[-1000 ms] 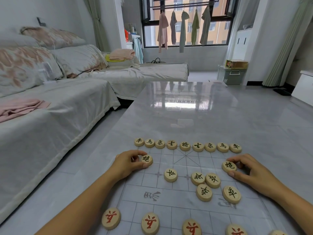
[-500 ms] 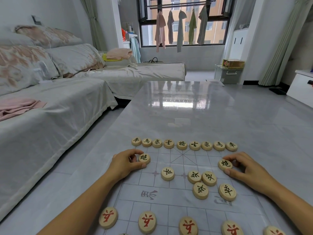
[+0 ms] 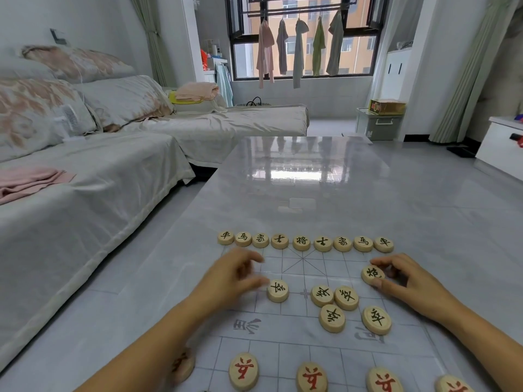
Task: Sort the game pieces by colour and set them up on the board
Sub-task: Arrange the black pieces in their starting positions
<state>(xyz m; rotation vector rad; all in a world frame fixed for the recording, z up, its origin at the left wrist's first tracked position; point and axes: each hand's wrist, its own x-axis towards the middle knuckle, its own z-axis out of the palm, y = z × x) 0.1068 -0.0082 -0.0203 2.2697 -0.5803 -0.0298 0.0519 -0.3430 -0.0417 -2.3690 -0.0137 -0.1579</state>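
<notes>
炮 piece (image 3: 373,274) in right hand (image 3: 407,284)

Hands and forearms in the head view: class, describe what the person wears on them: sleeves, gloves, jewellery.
Nothing worn shows. The left forearm and right forearm are bare to the frame edge: no sleeve, watch or bracelet. The right hand has no glove or ring. The left hand is gloveless but blurred, so a ring cannot be excluded.
</notes>
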